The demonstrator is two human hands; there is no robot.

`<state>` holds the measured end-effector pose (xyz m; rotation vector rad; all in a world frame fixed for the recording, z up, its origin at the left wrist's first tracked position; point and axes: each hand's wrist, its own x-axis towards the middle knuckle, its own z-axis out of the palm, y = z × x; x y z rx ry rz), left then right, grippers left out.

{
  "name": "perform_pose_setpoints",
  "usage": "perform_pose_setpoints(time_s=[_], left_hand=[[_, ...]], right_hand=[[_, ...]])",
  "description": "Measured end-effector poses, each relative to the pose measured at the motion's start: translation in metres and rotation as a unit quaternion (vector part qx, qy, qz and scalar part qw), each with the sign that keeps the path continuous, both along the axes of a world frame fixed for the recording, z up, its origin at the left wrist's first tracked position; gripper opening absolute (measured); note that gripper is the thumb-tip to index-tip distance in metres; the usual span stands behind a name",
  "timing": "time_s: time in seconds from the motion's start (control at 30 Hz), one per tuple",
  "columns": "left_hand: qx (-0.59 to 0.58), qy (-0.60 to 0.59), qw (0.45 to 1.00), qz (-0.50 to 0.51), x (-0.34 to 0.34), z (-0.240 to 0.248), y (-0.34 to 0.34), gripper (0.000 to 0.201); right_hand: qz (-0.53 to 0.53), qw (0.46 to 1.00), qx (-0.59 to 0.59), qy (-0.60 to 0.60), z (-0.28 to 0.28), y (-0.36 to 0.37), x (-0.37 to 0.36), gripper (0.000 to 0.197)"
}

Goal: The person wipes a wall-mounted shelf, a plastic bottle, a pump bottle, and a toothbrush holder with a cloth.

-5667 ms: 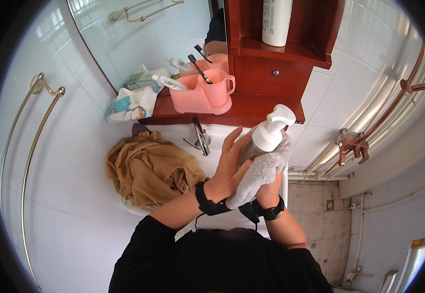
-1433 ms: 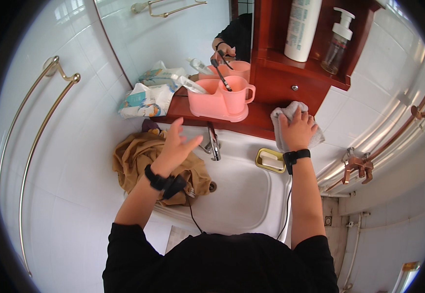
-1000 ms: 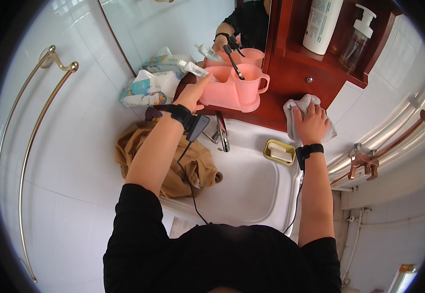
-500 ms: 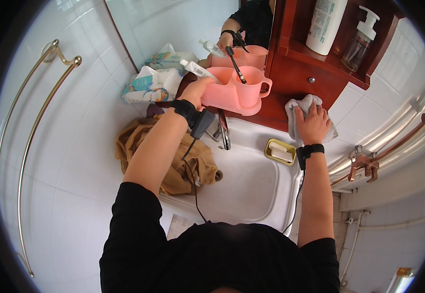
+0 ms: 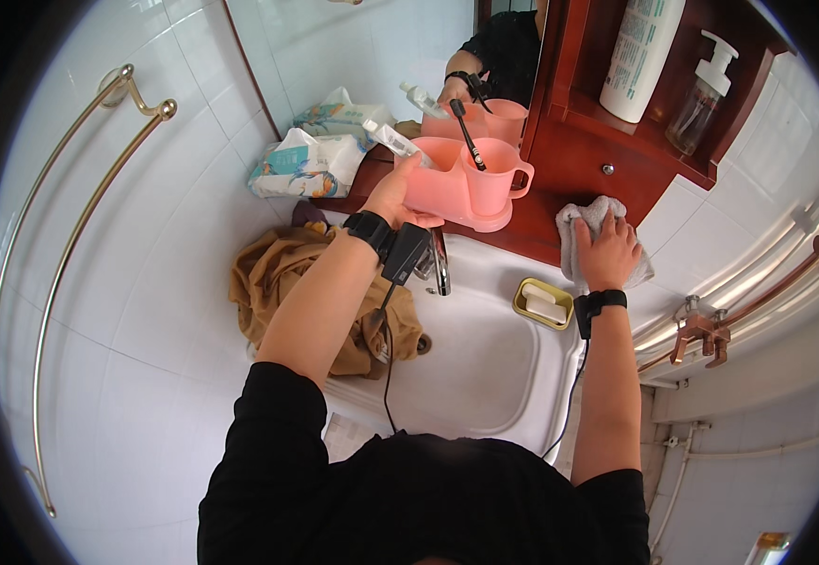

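My left hand (image 5: 393, 200) is closed on the left end of a pink toothbrush holder (image 5: 440, 188), thumb up its side and fingers showing under its base. A pink cup (image 5: 492, 193) with a handle forms the holder's right side. In the cup leans a black toothbrush (image 5: 469, 139), while a white toothpaste tube (image 5: 390, 137) sticks out at the holder's left. My right hand (image 5: 607, 250) lies over a crumpled grey cloth (image 5: 574, 235), pressing it on the right end of the dark red wooden ledge (image 5: 534, 226). Its fingers are spread and slightly bent.
Below is a white sink (image 5: 471, 377) with a metal faucet (image 5: 441, 264). A brown garment (image 5: 282, 282) hangs over its left side; a yellow soap dish (image 5: 543, 303) sits at the right. Wipes (image 5: 306, 168) stand by the mirror (image 5: 381, 47). Bottles (image 5: 643, 56) fill the shelf.
The whole view has shifted slightly. My left hand has turned a little, so its fingers now show beneath the holder. My right hand stays on the cloth.
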<state>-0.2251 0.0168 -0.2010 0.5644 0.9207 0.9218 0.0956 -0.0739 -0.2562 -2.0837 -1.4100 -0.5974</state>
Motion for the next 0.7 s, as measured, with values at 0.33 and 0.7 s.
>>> perform_pose_setpoints(time_s=[0.33, 0.7], left_hand=[[-0.01, -0.154, 0.987, 0.038, -0.033, 0.016, -0.061, 0.057], [0.063, -0.102, 0.992, 0.038, -0.133, -0.013, -0.19, 0.061]], right_hand=[[0.007, 1.0, 0.004, 0.001, 0.001, 0.002, -0.001, 0.067], [0.066, 0.997, 0.033, -0.002, 0.0, -0.009, -0.019, 0.069]])
